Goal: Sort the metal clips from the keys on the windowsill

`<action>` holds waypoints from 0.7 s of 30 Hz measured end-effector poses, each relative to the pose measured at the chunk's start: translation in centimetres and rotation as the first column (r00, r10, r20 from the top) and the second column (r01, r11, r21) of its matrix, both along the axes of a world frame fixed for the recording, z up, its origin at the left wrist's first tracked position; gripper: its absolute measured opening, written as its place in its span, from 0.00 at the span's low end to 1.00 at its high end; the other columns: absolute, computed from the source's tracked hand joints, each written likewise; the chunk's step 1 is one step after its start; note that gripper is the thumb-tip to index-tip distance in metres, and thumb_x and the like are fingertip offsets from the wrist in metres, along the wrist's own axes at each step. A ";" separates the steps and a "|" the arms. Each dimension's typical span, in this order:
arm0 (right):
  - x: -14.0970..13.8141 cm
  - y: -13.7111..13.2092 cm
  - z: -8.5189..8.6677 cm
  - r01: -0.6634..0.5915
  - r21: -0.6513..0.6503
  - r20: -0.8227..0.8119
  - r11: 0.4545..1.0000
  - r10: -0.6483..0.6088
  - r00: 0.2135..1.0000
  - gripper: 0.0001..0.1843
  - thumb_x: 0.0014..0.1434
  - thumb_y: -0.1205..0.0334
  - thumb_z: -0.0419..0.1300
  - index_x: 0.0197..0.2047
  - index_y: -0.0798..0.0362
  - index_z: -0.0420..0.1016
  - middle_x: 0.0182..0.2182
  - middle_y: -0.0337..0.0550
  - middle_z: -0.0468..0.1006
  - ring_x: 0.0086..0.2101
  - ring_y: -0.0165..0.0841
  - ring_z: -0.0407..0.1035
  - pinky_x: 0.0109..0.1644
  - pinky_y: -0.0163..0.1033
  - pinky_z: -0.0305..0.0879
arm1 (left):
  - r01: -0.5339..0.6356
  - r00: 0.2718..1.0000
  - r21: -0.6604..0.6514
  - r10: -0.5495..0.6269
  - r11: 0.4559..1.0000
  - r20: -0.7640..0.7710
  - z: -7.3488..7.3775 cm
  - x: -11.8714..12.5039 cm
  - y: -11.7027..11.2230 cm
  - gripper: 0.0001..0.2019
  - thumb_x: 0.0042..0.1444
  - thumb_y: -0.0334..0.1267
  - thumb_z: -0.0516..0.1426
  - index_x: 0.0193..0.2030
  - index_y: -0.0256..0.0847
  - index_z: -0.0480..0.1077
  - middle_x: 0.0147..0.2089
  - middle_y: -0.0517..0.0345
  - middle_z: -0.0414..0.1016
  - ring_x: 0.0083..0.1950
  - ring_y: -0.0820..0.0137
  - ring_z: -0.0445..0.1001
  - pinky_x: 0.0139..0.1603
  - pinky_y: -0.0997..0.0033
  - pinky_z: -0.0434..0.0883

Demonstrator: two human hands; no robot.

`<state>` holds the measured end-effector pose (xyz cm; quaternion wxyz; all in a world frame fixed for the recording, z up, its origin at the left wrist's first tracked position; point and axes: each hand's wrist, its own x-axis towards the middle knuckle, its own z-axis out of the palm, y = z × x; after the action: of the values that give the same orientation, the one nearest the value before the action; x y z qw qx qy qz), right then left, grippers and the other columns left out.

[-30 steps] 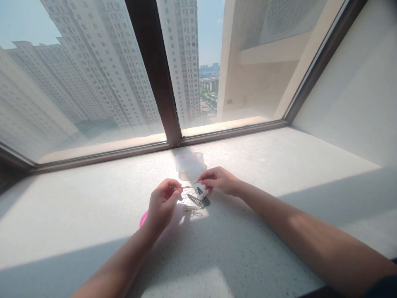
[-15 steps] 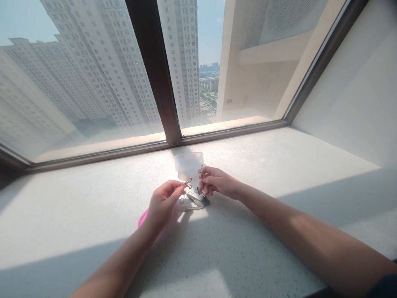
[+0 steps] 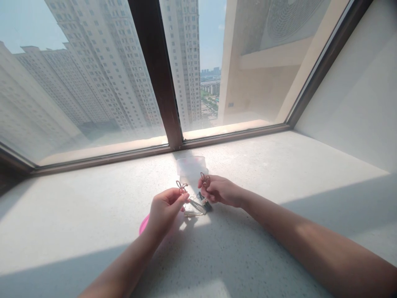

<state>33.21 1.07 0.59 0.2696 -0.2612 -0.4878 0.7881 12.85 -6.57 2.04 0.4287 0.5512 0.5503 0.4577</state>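
Note:
My left hand (image 3: 166,210) pinches a copper-coloured wire clip (image 3: 181,187) with loops like rabbit ears, held upright between thumb and fingers. A similar looped wire clip (image 3: 204,179) stands up from the closed fingers of my right hand (image 3: 221,191), a short way to the right. Below and between the hands, long silver clips (image 3: 194,214) lie on the white speckled sill. Beside them, partly under my right fingers, is a black clip-like piece (image 3: 207,205). Small rings (image 3: 198,196) lie near it, partly hidden.
A clear plastic container (image 3: 191,166) stands behind the hands near the window frame (image 3: 173,140). Something round and pink (image 3: 143,224) shows beside my left wrist, mostly hidden by it. The white sill (image 3: 263,165) meets a wall on the right.
The clip in my left hand has turned from lying sideways to pointing up. My right hand's clip has turned slightly, its loops now spread wider in view. The view has shifted slightly.

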 end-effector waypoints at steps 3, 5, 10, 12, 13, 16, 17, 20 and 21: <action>-0.1 -0.1 0.2 -0.031 -0.022 -0.006 0.999 0.031 1.000 0.10 0.46 0.70 0.54 0.35 0.55 0.66 0.19 0.33 0.63 0.18 0.23 0.49 0.23 0.32 0.43 | 0.008 0.998 -0.052 -0.004 0.999 0.069 0.5 0.2 0.0 0.10 0.53 0.43 0.63 0.28 0.37 0.75 0.24 0.59 0.76 0.23 0.76 0.68 0.26 0.77 0.65; -0.1 0.0 0.0 -0.053 0.002 -0.009 0.999 0.053 0.999 0.05 0.50 0.68 0.56 0.34 0.55 0.67 0.19 0.33 0.63 0.18 0.23 0.48 0.23 0.32 0.42 | 0.030 0.991 -0.113 -0.015 0.993 0.132 0.6 0.2 0.2 0.11 0.53 0.42 0.63 0.26 0.37 0.72 0.23 0.60 0.74 0.22 0.77 0.67 0.25 0.78 0.63; 0.0 0.8 -1.3 0.009 0.127 -0.047 0.992 -0.003 0.999 0.11 0.58 0.60 0.59 0.41 0.59 0.72 0.27 0.41 0.72 0.22 0.25 0.60 0.25 0.33 0.53 | 0.080 0.989 -0.160 -0.058 0.984 0.137 -0.5 -0.3 1.4 0.12 0.52 0.44 0.63 0.29 0.36 0.72 0.24 0.59 0.74 0.22 0.77 0.67 0.22 0.79 0.59; 0.1 1.0 -1.5 0.015 0.159 -0.069 0.987 -0.004 0.998 0.14 0.60 0.58 0.60 0.45 0.59 0.71 0.31 0.45 0.76 0.24 0.26 0.63 0.26 0.33 0.56 | 0.076 0.993 -0.123 -0.065 0.989 0.097 -1.1 -0.8 2.1 0.12 0.51 0.45 0.63 0.31 0.37 0.72 0.23 0.60 0.73 0.21 0.76 0.66 0.22 0.78 0.60; 0.1 1.0 -1.5 0.014 0.174 -0.078 0.985 -0.001 0.997 0.15 0.60 0.57 0.60 0.46 0.58 0.69 0.32 0.46 0.77 0.24 0.26 0.65 0.26 0.33 0.56 | 0.073 0.995 -0.098 -0.066 0.992 0.074 -1.3 -1.0 2.5 0.12 0.51 0.45 0.63 0.31 0.37 0.72 0.23 0.60 0.73 0.22 0.75 0.67 0.23 0.77 0.62; 0.0 0.7 -1.1 -0.011 0.239 -0.076 0.971 0.030 0.997 0.17 0.61 0.56 0.61 0.49 0.55 0.65 0.35 0.45 0.79 0.23 0.25 0.67 0.25 0.31 0.56 | 0.041 0.998 0.029 -0.040 0.999 -0.057 -1.4 -1.5 3.1 0.10 0.52 0.43 0.62 0.31 0.38 0.73 0.26 0.59 0.75 0.27 0.72 0.71 0.30 0.73 0.68; 0.0 0.6 -1.0 -0.025 0.264 -0.071 0.964 0.045 0.996 0.17 0.61 0.55 0.61 0.49 0.54 0.63 0.36 0.46 0.80 0.23 0.25 0.68 0.25 0.31 0.56 | 0.033 0.994 0.076 -0.025 0.997 -0.108 -1.3 -1.5 3.1 0.09 0.53 0.43 0.61 0.32 0.38 0.73 0.28 0.58 0.76 0.29 0.70 0.72 0.32 0.72 0.68; -0.2 0.4 -0.9 -0.056 0.318 -0.048 0.947 0.075 0.996 0.17 0.61 0.53 0.61 0.46 0.54 0.61 0.38 0.47 0.80 0.24 0.26 0.70 0.25 0.31 0.57 | 0.020 0.986 0.142 0.005 0.990 -0.167 -0.9 -0.9 2.3 0.09 0.56 0.42 0.59 0.32 0.39 0.72 0.29 0.59 0.73 0.31 0.71 0.70 0.33 0.73 0.66; -0.2 0.4 -0.9 -0.058 0.329 -0.038 0.943 0.074 0.996 0.17 0.61 0.53 0.61 0.44 0.54 0.61 0.38 0.47 0.80 0.25 0.26 0.71 0.25 0.32 0.57 | 0.006 0.990 0.132 0.013 0.991 -0.141 -0.8 -0.5 1.9 0.10 0.56 0.43 0.59 0.31 0.39 0.71 0.27 0.61 0.71 0.29 0.72 0.68 0.31 0.74 0.64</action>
<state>33.03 1.48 -0.30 0.2948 -0.1764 -0.6135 0.7110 12.31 -4.72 1.27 0.3502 0.6085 0.5489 0.4537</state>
